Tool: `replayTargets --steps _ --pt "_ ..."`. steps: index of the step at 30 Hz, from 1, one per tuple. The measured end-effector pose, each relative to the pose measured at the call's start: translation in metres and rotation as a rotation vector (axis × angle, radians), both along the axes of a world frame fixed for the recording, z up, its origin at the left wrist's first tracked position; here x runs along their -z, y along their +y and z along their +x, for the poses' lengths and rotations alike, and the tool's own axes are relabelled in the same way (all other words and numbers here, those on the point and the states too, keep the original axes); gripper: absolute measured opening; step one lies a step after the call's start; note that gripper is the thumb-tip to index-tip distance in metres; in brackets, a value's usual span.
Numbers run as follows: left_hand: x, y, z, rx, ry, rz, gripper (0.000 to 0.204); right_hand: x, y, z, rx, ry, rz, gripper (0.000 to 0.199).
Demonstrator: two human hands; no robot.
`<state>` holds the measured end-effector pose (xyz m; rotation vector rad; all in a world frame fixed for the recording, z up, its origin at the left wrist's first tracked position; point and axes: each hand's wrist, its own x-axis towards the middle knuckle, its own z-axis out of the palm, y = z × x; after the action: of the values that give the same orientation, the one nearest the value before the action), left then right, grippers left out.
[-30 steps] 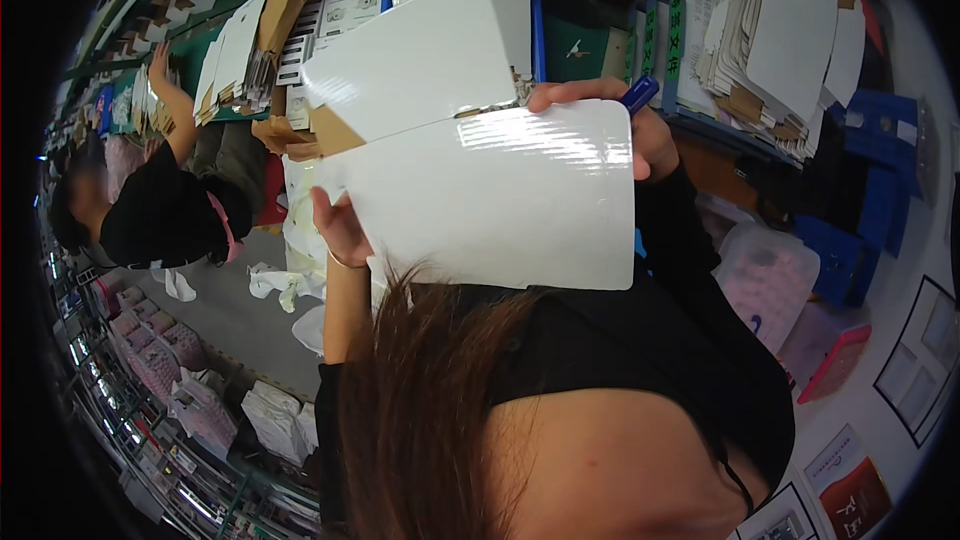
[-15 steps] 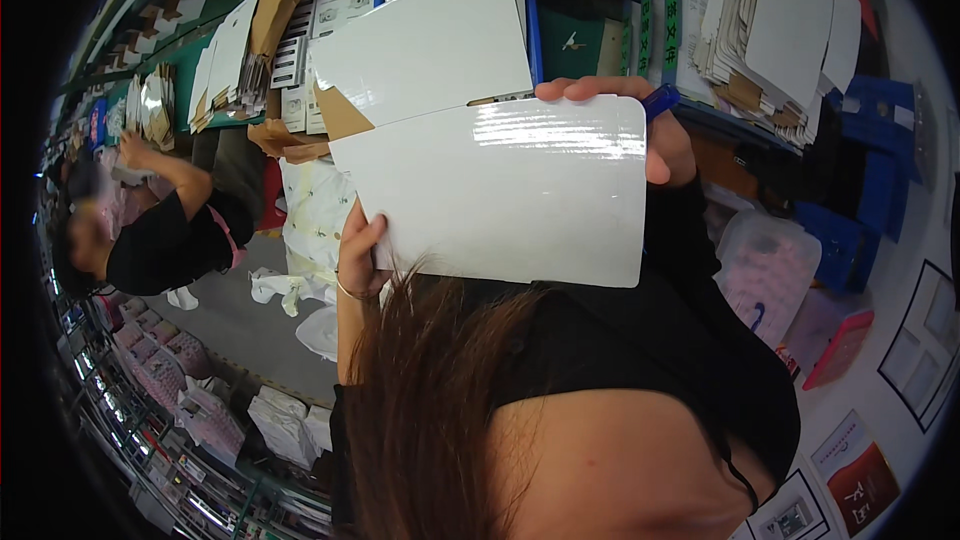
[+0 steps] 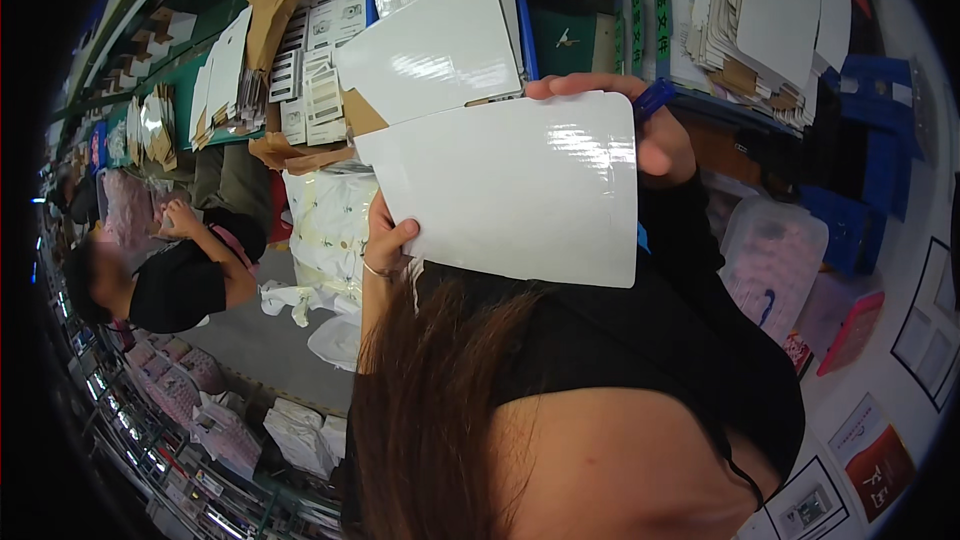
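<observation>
Left hand (image 3: pixel 388 240) pinches the lower left edge of a glossy white card (image 3: pixel 510 185), raised ahead; right hand (image 3: pixel 640 125) clamps its top right corner, a blue pen (image 3: pixel 655 98) against the fingers; beyond, a second card (image 3: pixel 430 50); paper stacks (image 3: pixel 760 20) farther back.

So the glossy white card (image 3: pixel 510 190) is sitting higher and more upright now, tipping less to the side. The left hand (image 3: pixel 388 240) is gripping further up its left edge, and the right hand (image 3: pixel 640 125) is curling over the top corner. The co-worker (image 3: pixel 170 280) at left is lowering their raised arm.
</observation>
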<state>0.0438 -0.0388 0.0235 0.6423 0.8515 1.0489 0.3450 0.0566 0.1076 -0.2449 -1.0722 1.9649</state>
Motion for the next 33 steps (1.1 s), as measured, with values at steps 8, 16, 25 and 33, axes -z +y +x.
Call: replayTargets --steps 8,16,25,33 --pt "-0.004 0.003 0.001 -0.06 -0.067 -0.132 0.05 0.009 -0.004 0.004 0.021 0.042 -0.037 0.064" --pt "-0.032 0.014 0.007 -0.111 0.071 -0.233 0.032 0.014 -0.006 0.008 -0.029 0.006 -0.05 0.065" --pt "-0.035 0.032 0.013 -0.087 0.128 -0.187 0.027 0.012 -0.008 0.011 0.033 0.014 -0.023 0.069" --pt "-0.043 0.033 0.015 -0.096 0.139 -0.123 0.021 0.025 0.011 0.009 0.053 0.004 0.03 0.062"
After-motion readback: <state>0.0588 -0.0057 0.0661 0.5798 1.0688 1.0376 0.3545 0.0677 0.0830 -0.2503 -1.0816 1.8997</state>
